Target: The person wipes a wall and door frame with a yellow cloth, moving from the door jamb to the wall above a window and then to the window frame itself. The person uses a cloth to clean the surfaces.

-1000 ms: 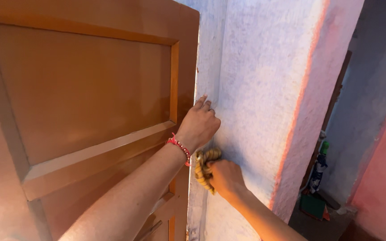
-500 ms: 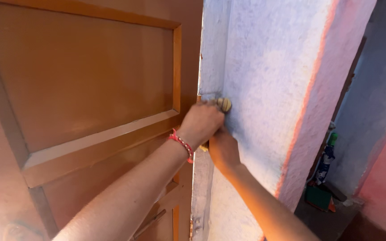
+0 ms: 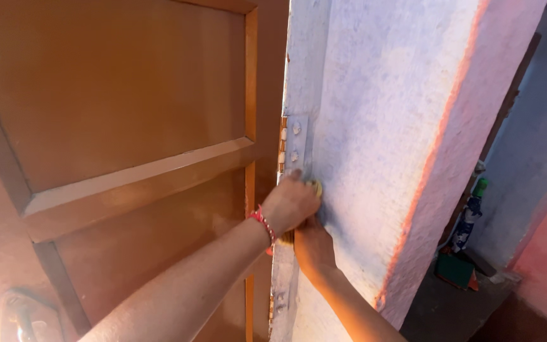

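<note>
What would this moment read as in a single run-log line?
left hand: on yellow cloth | right hand: below it, grip hidden | spot: painted hinge plate | beside: brown panel door

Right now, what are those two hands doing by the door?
A person has both hands pressed together where the brown door meets the pale blue wall. The left hand, with a red bracelet at the wrist, lies over a yellow cloth just below the painted door hinge. The right hand sits right under it, against the wall.
</note>
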